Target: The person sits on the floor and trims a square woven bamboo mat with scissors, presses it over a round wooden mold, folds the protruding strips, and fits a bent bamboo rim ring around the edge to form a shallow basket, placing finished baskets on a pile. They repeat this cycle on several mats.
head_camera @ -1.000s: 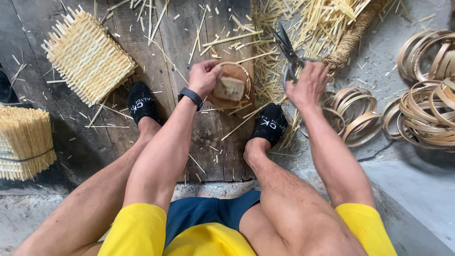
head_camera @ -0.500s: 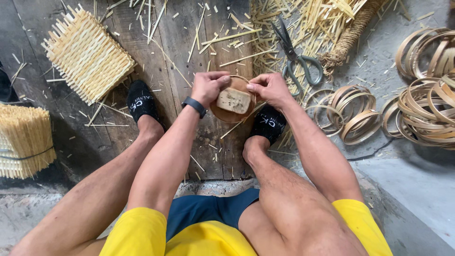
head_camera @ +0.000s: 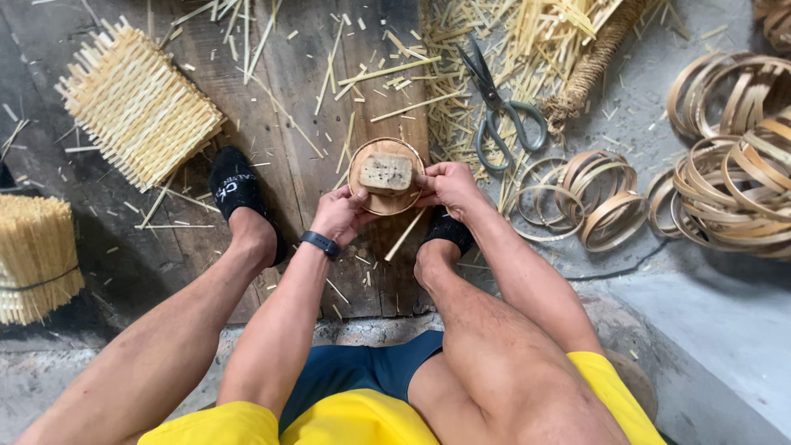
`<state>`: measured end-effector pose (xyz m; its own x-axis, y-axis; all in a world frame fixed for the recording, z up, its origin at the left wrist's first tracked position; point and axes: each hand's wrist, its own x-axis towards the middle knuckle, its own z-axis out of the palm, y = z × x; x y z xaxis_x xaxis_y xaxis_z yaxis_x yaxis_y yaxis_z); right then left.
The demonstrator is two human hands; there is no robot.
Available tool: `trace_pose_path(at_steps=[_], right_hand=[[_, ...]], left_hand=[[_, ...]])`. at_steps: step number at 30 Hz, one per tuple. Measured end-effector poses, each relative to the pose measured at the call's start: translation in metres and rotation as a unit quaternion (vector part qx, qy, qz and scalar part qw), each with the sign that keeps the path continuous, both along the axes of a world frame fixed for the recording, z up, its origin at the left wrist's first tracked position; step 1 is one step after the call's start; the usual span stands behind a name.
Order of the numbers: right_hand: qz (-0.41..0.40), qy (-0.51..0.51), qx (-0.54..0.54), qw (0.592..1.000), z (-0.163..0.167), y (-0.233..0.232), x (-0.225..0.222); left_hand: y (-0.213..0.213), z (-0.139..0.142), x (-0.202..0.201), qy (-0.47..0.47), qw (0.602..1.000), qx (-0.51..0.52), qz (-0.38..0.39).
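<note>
Both my hands hold a small round wooden ring frame (head_camera: 384,200) with a pale rectangular block (head_camera: 386,172) resting inside it. My left hand (head_camera: 339,213), with a black wristband, grips the ring's near left rim. My right hand (head_camera: 449,186) pinches its right rim. The ring is held just above the dark wooden boards, between my two black-socked feet. Grey-handled scissors (head_camera: 500,111) lie shut on the floor beyond my right hand, free of it.
A woven mat of straw sticks (head_camera: 136,103) lies at the far left. A tied bundle of sticks (head_camera: 33,255) stands at the left edge. Several bent wooden hoops (head_camera: 725,177) are piled at the right. Loose straw (head_camera: 535,33) and a rope (head_camera: 595,62) lie beyond.
My right hand left the scissors on the floor and came over to the ring. Both hands now hold the ring, drawn slightly nearer to me.
</note>
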<state>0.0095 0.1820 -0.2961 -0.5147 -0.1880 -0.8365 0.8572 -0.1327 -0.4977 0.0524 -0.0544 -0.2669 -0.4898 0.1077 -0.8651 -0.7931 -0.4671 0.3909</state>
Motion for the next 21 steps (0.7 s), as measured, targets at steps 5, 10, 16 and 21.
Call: trace_pose_path(at_steps=[5, 10, 16, 21], right_hand=[[-0.025, 0.045, 0.059, 0.997, 0.005, -0.008, 0.002], [-0.042, 0.037, -0.077, 0.995, 0.010, -0.007, 0.010], [0.020, 0.037, 0.025, 0.999, 0.006, -0.023, 0.013], [0.067, 0.031, -0.022, 0.997, 0.025, -0.018, 0.002]], left_hand=[[0.009, 0.006, -0.005, -0.029, 0.997, -0.070, 0.024], [0.011, 0.018, -0.001, 0.006, 0.996, -0.013, 0.090], [0.032, 0.011, -0.004, -0.040, 0.986, -0.126, 0.105], [0.010, 0.023, -0.025, 0.016, 0.989, -0.149, 0.009]])
